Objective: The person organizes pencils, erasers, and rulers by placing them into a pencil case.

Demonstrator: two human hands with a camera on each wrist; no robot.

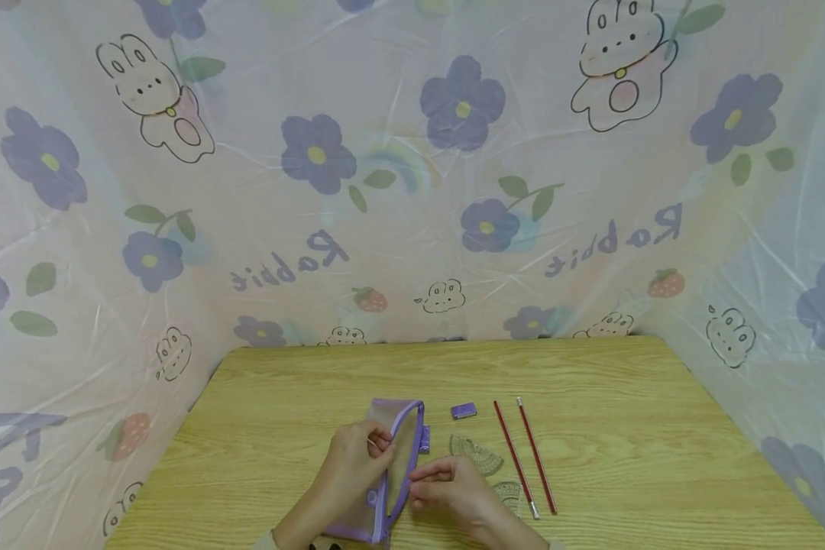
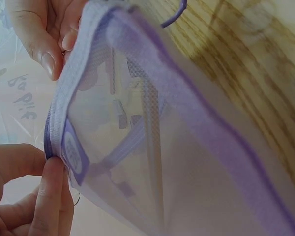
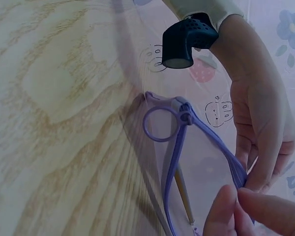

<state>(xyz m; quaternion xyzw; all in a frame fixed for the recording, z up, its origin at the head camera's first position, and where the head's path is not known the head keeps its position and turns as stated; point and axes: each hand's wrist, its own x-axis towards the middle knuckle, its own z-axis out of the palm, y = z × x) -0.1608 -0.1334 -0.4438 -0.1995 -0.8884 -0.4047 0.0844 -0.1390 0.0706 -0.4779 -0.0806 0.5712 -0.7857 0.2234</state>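
A see-through pencil case (image 1: 357, 532) with purple trim lies lengthwise before me, its zipped mouth spread apart. My left hand (image 1: 359, 458) pinches the left side of that mouth between thumb and finger. On the opposite side, my right hand (image 1: 450, 489) pinches the purple zipper edge (image 3: 225, 147). A purple ring (image 3: 161, 140) hangs at one end of the zipper. Through the opening in the right wrist view shows a slim yellowish stick (image 3: 183, 191) with a silvery end. A purple tag (image 2: 75, 153) with a white print sits along the edge by the left fingertips.
Right of the case lie a small purple eraser (image 1: 464, 411), a clear protractor (image 1: 477, 456) and a second protractor (image 1: 508, 495) partly behind my right hand. Two red pencils, a left one (image 1: 514, 457) and a right one (image 1: 538, 455), lie beyond them. Printed cloth (image 1: 399, 229) walls the wooden table (image 1: 612, 428).
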